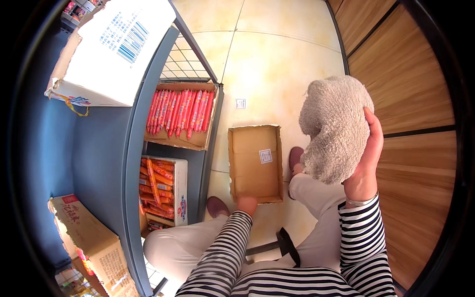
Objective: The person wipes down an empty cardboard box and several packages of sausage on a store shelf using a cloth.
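Note:
My right hand [365, 159] holds a bunched grey terry cloth [337, 126] up at the right, its thumb side against the cloth's edge. Below and to the left, my left hand [246, 205] is at the near edge of a shallow cardboard box [256, 139]; its fingers are mostly hidden, so its hold on the rim cannot be told. A small printed paper label [265, 156] lies in the box. Another label [241, 103] lies on the tiled floor beyond it.
A blue-grey metal shelf [133, 148] stands at the left. It bears a box of pink-red wrapped sausages [180, 111], a box of orange-wrapped sausages [157, 185], a white carton [111, 48] and a brown carton [92, 237]. Wood-grain panels [404, 81] rise at the right.

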The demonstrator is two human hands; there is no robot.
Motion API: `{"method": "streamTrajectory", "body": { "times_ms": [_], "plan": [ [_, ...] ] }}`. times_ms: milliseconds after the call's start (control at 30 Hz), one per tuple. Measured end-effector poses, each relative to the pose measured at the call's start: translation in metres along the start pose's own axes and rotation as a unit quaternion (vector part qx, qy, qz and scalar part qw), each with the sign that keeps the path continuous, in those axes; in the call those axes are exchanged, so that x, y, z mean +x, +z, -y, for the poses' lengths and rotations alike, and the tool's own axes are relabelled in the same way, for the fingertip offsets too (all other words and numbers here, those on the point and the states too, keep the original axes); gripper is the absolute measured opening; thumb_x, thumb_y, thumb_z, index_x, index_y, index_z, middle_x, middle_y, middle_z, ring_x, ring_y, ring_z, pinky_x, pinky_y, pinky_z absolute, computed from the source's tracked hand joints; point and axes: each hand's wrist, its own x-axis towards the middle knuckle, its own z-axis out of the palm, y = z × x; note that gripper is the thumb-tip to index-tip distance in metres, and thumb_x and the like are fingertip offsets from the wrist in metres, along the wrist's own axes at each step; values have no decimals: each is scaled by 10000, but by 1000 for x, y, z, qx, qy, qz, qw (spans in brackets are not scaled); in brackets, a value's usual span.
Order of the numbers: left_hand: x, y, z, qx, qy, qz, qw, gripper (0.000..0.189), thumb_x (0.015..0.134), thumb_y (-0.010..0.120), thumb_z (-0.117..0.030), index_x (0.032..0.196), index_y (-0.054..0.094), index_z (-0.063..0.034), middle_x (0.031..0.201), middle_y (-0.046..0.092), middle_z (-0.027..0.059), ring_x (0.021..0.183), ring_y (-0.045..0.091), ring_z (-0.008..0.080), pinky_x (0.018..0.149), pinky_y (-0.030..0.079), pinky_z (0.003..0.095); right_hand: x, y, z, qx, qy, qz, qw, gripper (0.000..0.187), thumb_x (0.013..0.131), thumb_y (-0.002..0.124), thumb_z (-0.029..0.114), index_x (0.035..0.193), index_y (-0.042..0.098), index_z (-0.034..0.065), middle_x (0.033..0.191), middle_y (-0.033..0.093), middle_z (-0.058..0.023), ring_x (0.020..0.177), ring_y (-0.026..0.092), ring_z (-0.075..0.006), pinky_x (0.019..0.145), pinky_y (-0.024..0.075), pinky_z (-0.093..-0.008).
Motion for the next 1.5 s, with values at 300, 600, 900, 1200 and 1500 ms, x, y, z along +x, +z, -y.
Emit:
{"method": "streamTrajectory", "body": {
  "times_ms": [300, 600, 900, 1200, 1500],
  "plan": [
    [11, -188, -10, -104, 71, -93, 988, 198, 762, 504, -61, 916, 628, -43, 820, 625, 200, 772, 616, 329, 664, 491, 415, 1, -7, 10, 46, -24, 52, 997, 507, 836, 502, 315, 1242, 424, 23, 1163, 533, -144, 1013, 542, -290, 846, 460, -418],
    [20, -300, 42, -833, 127, -270, 466, 374, 730, 493, 60, 1101, 535, 51, 1025, 608, 111, 929, 586, 188, 849, 452, 297, 1, -19, 35, 81, -109, 65, 989, 507, 838, 463, 392, 1208, 469, 45, 1124, 556, -134, 1000, 544, -281, 844, 461, -411],
    [55, -185, 89, -938, 22, -297, 175, 519, 766, 482, -95, 1266, 402, 18, 1237, 495, 137, 1143, 475, 281, 988, 357, 413, -1, -16, 37, 98, -93, 61, 989, 498, 831, 463, 382, 1199, 474, 46, 1114, 558, -131, 991, 545, -281, 830, 468, -409],
    [70, -233, 49, -917, 76, -292, 261, 490, 778, 480, -39, 1263, 423, -14, 1224, 510, 106, 1139, 472, 257, 989, 345, 415, -1, -19, 38, 96, -87, 59, 990, 442, 857, 432, 371, 1160, 513, 59, 1086, 577, -124, 972, 554, -287, 846, 459, -428],
    [98, -193, 34, -964, 4, -239, 112, 397, 872, 452, -148, 1226, 439, 30, 1249, 491, 137, 1154, 457, 285, 1000, 332, 432, 3, -20, 34, 84, -100, 47, 990, 455, 856, 433, 372, 1175, 501, 55, 1103, 569, -123, 979, 547, -280, 842, 455, -419]
  ]
}}
